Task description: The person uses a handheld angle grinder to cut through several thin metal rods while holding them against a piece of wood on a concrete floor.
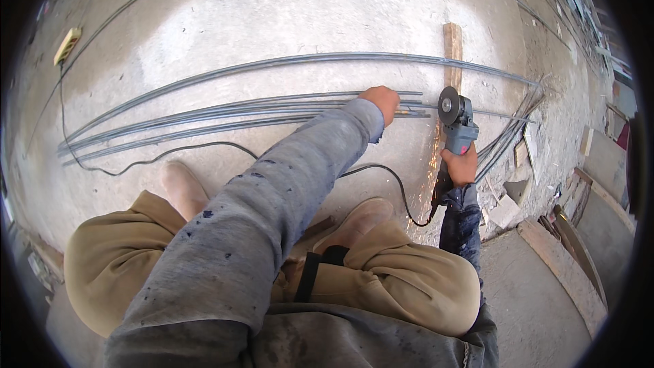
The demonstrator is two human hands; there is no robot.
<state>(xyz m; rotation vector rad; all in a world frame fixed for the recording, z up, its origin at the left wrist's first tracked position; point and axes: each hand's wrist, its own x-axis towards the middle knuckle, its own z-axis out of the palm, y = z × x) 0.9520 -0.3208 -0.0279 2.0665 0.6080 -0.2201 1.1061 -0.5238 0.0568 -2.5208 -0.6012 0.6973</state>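
My left hand (380, 103) is closed on steel rods (259, 109) lying side by side on the concrete floor (272, 20). My right hand (461, 165) grips an angle grinder (460, 138) whose cutting disc (447, 105) is at a rod, right of my left hand. Orange sparks (431, 174) stream down from the disc toward me. The grinder's black cable (368, 169) curves across the floor. A wooden block (452, 41) lies crosswise under a longer bundle of rods (320, 56) beyond the grinder.
A pale power strip (67, 46) lies at the upper left. At the right are more rods (512, 126), broken rubble (504, 211) and boards (558, 266) along an edge. My bent legs (409, 276) and feet (182, 187) are below the rods.
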